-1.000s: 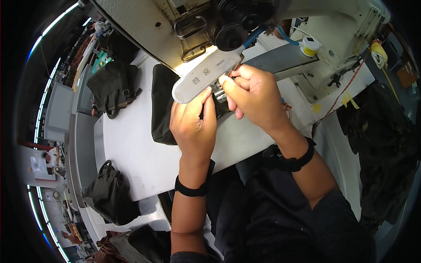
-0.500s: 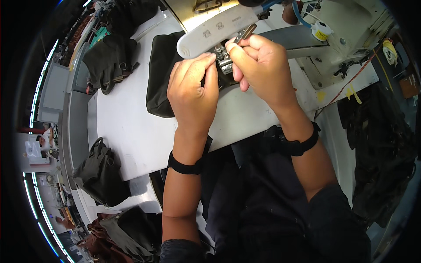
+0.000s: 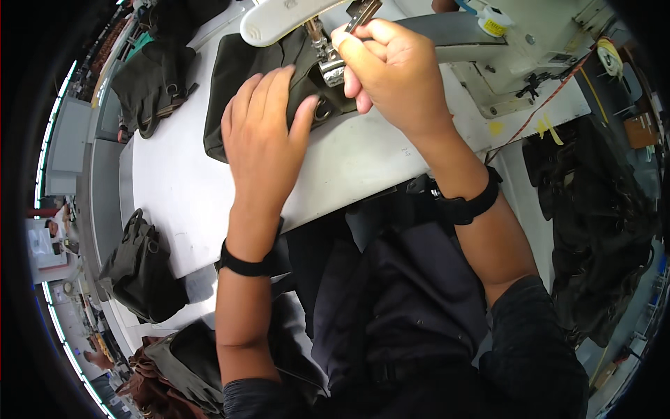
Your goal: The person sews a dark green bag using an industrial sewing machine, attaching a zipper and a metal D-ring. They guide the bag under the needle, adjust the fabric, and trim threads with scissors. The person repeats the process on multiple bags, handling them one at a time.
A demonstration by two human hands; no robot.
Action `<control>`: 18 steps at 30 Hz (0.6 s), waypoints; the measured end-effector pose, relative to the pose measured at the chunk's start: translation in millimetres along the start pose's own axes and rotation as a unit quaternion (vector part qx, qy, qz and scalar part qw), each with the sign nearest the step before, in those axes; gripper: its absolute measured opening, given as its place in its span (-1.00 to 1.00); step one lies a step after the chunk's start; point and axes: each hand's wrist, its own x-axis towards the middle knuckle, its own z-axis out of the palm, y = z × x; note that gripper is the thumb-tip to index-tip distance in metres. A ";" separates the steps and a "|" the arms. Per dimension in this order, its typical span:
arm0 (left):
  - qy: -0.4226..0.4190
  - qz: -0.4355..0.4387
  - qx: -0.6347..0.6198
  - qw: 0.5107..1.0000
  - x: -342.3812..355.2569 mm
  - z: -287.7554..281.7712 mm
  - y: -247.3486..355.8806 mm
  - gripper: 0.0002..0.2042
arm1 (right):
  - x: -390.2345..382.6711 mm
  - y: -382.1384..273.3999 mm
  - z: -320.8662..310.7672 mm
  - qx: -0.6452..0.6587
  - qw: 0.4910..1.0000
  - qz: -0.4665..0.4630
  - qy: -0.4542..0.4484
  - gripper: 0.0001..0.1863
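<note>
Dark tool (image 3: 362,15), long axis slanting up-right, right hand (image 3: 403,82) grasping it, left hand (image 3: 266,136) spread over bag (image 3: 232,64)

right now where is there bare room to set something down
On the white tabletop: left of the left hand, between the dark bag under it and the small lower-left bag; also below that dark bag, along the front edge. Crowded: around the metal presser foot, beside the right hand.

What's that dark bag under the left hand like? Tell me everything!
The dark bag is greenish-black and looks like soft leather or cloth. It lies on the white table, showing a shiny metal ring beside the left hand. That hand spreads over it, seemingly touching. A metal sewing-machine part stands at it; contact there isn't clear.
</note>
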 end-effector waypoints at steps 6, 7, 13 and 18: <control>-0.149 0.020 0.126 0.981 -27.5 -21.8 -23.2 -0.65 | 3.7 -4.4 0.1 0.014 1.000 0.026 -0.004 -0.74; -0.198 0.027 0.163 0.966 -26.9 -29.7 -19.0 -0.68 | 4.9 -5.7 1.8 0.018 0.999 0.031 -0.009 -0.74; -0.440 0.023 0.149 0.885 35.7 -123.3 58.9 -0.62 | 5.4 -5.7 -1.3 0.051 0.998 0.045 -0.017 -0.77; -0.210 0.110 -0.063 0.969 71.9 -64.5 -12.5 -0.71 | 0.7 -7.3 -1.6 0.071 0.997 0.040 -0.013 -0.80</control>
